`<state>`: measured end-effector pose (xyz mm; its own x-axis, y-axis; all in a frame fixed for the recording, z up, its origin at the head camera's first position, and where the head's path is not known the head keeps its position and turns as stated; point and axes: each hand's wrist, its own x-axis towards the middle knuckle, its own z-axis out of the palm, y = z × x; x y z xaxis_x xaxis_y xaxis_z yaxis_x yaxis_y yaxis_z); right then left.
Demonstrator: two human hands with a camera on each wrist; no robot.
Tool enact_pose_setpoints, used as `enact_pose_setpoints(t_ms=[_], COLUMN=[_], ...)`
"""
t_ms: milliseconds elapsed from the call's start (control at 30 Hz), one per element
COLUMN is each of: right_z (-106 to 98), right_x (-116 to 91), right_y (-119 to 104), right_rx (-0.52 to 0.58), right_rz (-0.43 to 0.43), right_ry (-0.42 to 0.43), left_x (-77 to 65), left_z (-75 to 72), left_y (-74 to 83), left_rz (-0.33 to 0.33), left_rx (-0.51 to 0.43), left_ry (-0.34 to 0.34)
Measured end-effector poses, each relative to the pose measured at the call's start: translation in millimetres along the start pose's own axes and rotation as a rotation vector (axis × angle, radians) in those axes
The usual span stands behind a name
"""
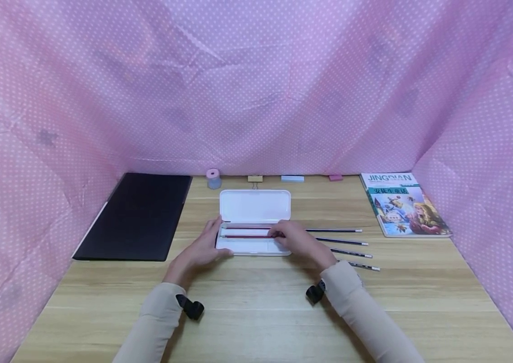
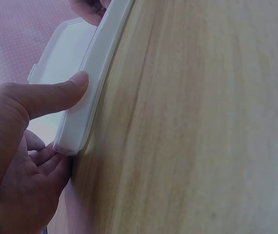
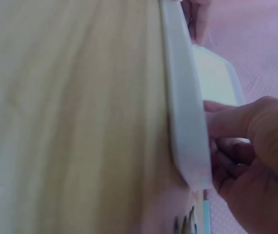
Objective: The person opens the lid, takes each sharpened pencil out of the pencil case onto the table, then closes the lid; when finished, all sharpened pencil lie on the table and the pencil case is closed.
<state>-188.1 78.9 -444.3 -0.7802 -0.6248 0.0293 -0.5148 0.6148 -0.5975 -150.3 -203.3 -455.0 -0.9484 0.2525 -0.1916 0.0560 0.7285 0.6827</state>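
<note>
Two pale sleeves (image 1: pixel 369 317) reach in from the bottom of the frame, each with a small black camera (image 1: pixel 192 308) at the wrist, over a wooden table (image 1: pixel 247 327). At the centre lies a white pencil case (image 1: pixel 249 246), its lid (image 1: pixel 254 205) standing open behind it. The left hand (image 1: pixel 205 247) grips the case's left end, thumb along the front wall, fingers wrapped about the end. The right hand (image 1: pixel 299 242) dips into the right side, fingers curled and narrow, pinching the right end of the nearer red pencil (image 1: pixel 249 236); a farther red pencil (image 1: pixel 247 228) lies just beside it. Right of centre, four dark pencils (image 1: pixel 341 241) fan out on the wood, partly behind that hand. I see a black folder (image 1: pixel 133 217) at left, a magazine (image 1: pixel 408 206) at right, and, along the far edge, a pink-and-blue cylinder (image 1: pixel 213 179), a binder clip (image 1: pixel 255 178), a pale blue block (image 1: pixel 292 179) and a pink one (image 1: pixel 335 177).
</note>
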Motion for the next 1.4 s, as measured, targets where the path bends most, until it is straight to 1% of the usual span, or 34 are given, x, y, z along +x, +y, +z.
enact_pose_setpoints(t_ms=[100, 300, 467, 600, 700, 800, 967, 1033, 1167, 1300, 1400], right_z=[-1, -3, -2, -3, -8, -16, -32, -40, -54, -64, -64], right_x=[3, 3, 3, 2, -2, -10, -32, -44, -73, -105, -131], right_y=[-1, -2, 0, 2, 2, 2, 9, 14, 25, 36, 44], right_rx=[-0.027, 0.013, 0.05, 0.119, 0.175, 0.185, 0.161, 0.14, 0.079, 0.037, 0.007], right_rz=[-0.006, 0.024, 0.044, 0.052, 0.039, 0.039, 0.028, 0.017, 0.024, 0.09, 0.15], right_ry=[-0.019, -0.039, -0.028, -0.016, 0.003, 0.024, 0.056, 0.077, 0.14, 0.182, 0.209], left_x=[0.4, 0.0, 0.3, 1.1, 1.5, 1.8, 2.0, 1.8, 1.0, 0.0, 0.0], left_z=[0.4, 0.2, 0.6, 1.4, 1.4, 1.0, 0.5, 0.6, 1.0, 0.2, 0.4], left_y=[-0.9, -1.0, -1.5, -2.3, -3.2, -4.3, -5.3, -5.1, -4.5, -3.4, -3.5], left_rz=[0.002, 0.015, 0.022, 0.036, 0.058, 0.08, 0.101, 0.1, 0.088, 0.084, 0.091], left_rx=[0.003, -0.001, 0.006, 0.008, 0.002, 0.002, 0.011, 0.008, 0.001, 0.005, 0.011], left_ry=[-0.002, 0.001, 0.002, 0.005, 0.012, 0.022, 0.029, 0.026, 0.02, 0.021, 0.022])
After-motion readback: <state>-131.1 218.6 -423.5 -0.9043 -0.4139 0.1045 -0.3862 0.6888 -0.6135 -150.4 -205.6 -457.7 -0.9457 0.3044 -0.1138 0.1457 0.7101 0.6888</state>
